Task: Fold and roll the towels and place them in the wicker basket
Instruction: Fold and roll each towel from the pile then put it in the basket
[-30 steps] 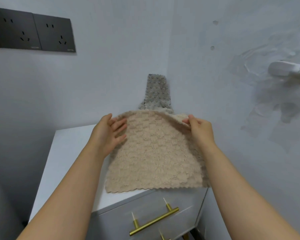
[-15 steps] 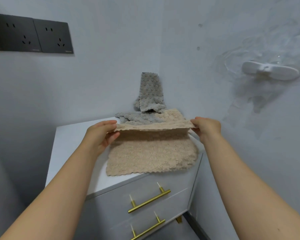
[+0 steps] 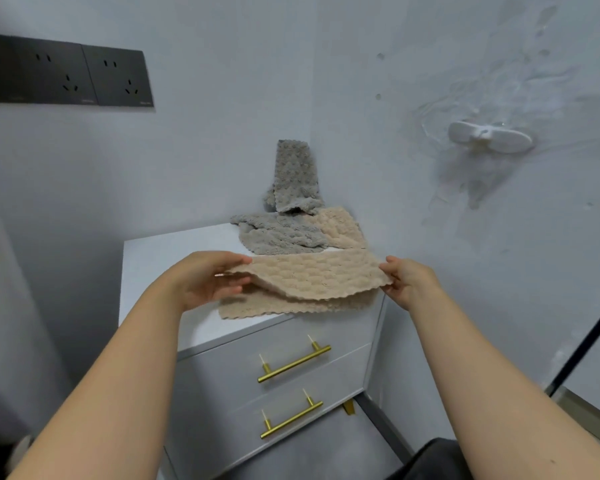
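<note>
Head view, and both hands are on the beige towel (image 3: 312, 275). The left hand (image 3: 205, 282) has its grip pinched on the left corner, thumb on top and fingers under. The right hand (image 3: 409, 282) pinches the right corner the same way. The held edge hangs doubled over the towel's lower half, which lies flat at the front of the white table (image 3: 160, 265) and just overhangs the lip. Behind it, in the wall corner, a grey towel (image 3: 281, 237) sprawls on the table with one end propped up the wall, overlapping another beige cloth (image 3: 340, 226). Two brass handles (image 3: 293, 363) below; dark sockets (image 3: 63, 74) up left.
</note>
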Tool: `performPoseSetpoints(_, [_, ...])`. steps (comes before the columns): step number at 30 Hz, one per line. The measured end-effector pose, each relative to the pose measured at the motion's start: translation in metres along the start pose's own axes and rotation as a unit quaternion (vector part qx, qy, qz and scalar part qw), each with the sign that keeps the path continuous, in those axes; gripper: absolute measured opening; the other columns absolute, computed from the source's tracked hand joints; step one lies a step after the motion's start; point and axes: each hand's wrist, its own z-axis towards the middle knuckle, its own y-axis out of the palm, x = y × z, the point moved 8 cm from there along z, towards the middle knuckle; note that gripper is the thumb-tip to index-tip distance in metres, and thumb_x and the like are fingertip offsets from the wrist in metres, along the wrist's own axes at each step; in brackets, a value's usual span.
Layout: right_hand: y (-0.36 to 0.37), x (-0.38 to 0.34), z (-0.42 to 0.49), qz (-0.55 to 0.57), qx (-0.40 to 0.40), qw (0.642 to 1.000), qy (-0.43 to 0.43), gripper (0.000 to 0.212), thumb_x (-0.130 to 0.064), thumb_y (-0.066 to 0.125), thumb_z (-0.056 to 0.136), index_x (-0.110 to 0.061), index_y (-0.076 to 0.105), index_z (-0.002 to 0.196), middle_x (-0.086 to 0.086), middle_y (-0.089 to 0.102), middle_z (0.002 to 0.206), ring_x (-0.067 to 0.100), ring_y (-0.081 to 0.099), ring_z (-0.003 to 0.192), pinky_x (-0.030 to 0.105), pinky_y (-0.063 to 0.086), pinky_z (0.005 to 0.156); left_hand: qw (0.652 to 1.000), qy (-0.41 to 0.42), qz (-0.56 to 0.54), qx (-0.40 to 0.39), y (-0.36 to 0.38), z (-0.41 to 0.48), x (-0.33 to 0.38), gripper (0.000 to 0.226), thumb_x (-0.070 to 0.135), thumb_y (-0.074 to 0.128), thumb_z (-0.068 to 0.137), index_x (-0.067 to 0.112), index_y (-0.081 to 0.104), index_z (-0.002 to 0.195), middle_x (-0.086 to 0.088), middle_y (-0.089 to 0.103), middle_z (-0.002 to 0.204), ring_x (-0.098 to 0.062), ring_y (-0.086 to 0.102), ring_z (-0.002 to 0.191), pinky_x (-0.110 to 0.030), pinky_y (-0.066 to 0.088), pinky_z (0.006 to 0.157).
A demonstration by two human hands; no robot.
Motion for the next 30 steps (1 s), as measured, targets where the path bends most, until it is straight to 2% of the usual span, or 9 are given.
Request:
performPoseSetpoints(6, [-0.017, 0.024, 0.008, -0.035, 0.027, 0.999, 0.022, 0.036, 0.013, 0.050, 0.087, 0.000, 0.059, 0.120, 0.010, 0.056, 0.077, 0.019, 0.054, 0.063, 0.021, 0.047, 0.033, 0.988, -0.030, 0.150, 0.018, -0.007, 0.003, -0.018, 0.005, 0.007, 0.066, 0.087, 0.007, 0.061, 0.087, -0.010, 0.066, 0.079, -0.012, 0.069, 0.060, -0.021, 0.057, 0.051])
performPoseSetpoints(12, [-0.018, 0.032, 0.013, -0.064, 0.010, 0.998, 0.022, 0.030, 0.012, 0.054, 0.086, 0.000, 0.061, 0.113, 0.011, 0.059, 0.080, 0.020, 0.057, 0.068, 0.023, 0.051, 0.039, 0.961, -0.009, 0.273, 0.050, -0.011, 0.005, -0.010, 0.021, -0.007, 0.066, 0.082, 0.009, 0.055, 0.074, -0.006, 0.066, 0.060, -0.013, 0.066, 0.051, -0.020, 0.052, 0.046])
performPoseSetpoints(15, [-0.017, 0.030, 0.014, -0.062, 0.009, 0.998, -0.002, 0.025, 0.014, 0.057, 0.084, -0.003, 0.061, 0.101, 0.011, 0.058, 0.078, 0.019, 0.056, 0.066, 0.021, 0.049, 0.035, 0.920, -0.017, 0.387, 0.064, -0.013, 0.003, -0.004, 0.020, -0.002, 0.072, 0.079, 0.009, 0.057, 0.073, -0.005, 0.065, 0.057, -0.014, 0.062, 0.047, -0.022, 0.051, 0.046])
performPoseSetpoints(19, [-0.019, 0.031, 0.020, -0.101, 0.027, 0.994, -0.027, 0.020, 0.012, 0.058, 0.082, -0.006, 0.060, 0.074, 0.011, 0.057, 0.074, 0.019, 0.054, 0.062, 0.028, 0.051, 0.048, 0.810, 0.013, 0.579, 0.091, -0.007, 0.003, 0.010, 0.025, 0.018, 0.077, 0.075, 0.013, 0.055, 0.064, -0.003, 0.057, 0.063, -0.016, 0.049, 0.058, -0.023, 0.042, 0.054])
performPoseSetpoints(23, [-0.026, 0.030, 0.020, -0.171, 0.055, 0.983, -0.031, 0.012, -0.008, 0.058, 0.082, -0.009, 0.058, 0.071, 0.008, 0.056, 0.069, 0.018, 0.050, 0.057, 0.027, 0.041, 0.056, 0.774, 0.169, 0.597, 0.128, 0.018, 0.009, 0.033, 0.037, 0.031, 0.066, 0.085, 0.015, 0.047, 0.058, -0.002, 0.051, 0.064, -0.018, 0.048, 0.064, -0.026, 0.035, 0.057])
performPoseSetpoints(24, [-0.026, 0.031, 0.019, -0.180, 0.051, 0.982, -0.027, 0.011, -0.014, 0.056, 0.083, -0.010, 0.059, 0.073, 0.007, 0.058, 0.072, 0.018, 0.052, 0.059, 0.028, 0.041, 0.059, 0.766, 0.220, 0.590, 0.129, 0.026, 0.010, 0.037, 0.031, 0.032, 0.062, 0.088, 0.015, 0.053, 0.064, -0.002, 0.056, 0.075, -0.020, 0.052, 0.075, -0.028, 0.039, 0.063])
performPoseSetpoints(26, [-0.023, 0.033, 0.017, -0.203, 0.030, 0.979, -0.010, 0.016, -0.027, 0.054, 0.085, -0.012, 0.060, 0.081, 0.005, 0.060, 0.077, 0.019, 0.054, 0.063, 0.030, 0.041, 0.066, 0.756, 0.286, 0.580, 0.103, 0.042, 0.014, 0.034, 0.018, 0.031, 0.056, 0.093, 0.016, 0.064, 0.094, -0.006, 0.060, 0.112, -0.024, 0.052, 0.108, -0.035, 0.042, 0.090])
performPoseSetpoints(28, [-0.020, 0.035, 0.015, -0.223, 0.004, 0.975, 0.007, 0.027, -0.039, 0.055, 0.086, -0.013, 0.061, 0.088, 0.004, 0.061, 0.080, 0.018, 0.056, 0.067, 0.032, 0.041, 0.071, 0.738, 0.250, 0.627, 0.028, 0.054, 0.025, 0.008, 0.048, 0.048, 0.044, 0.096, 0.018, 0.051, 0.133, -0.008, 0.041, 0.146, -0.029, 0.033, 0.136, -0.042, 0.028, 0.112])
performPoseSetpoints(30, [-0.018, 0.036, 0.013, -0.230, -0.016, 0.973, 0.020, 0.033, -0.046, 0.059, 0.084, -0.014, 0.063, 0.094, 0.003, 0.063, 0.084, 0.018, 0.058, 0.073, 0.031, 0.042, 0.069, 0.693, 0.177, 0.699, -0.022, 0.060, 0.033, -0.022, 0.076, 0.072, 0.023, 0.089, 0.026, 0.024, 0.150, -0.001, 0.017, 0.159, -0.029, 0.010, 0.146, -0.048, 0.011, 0.118])
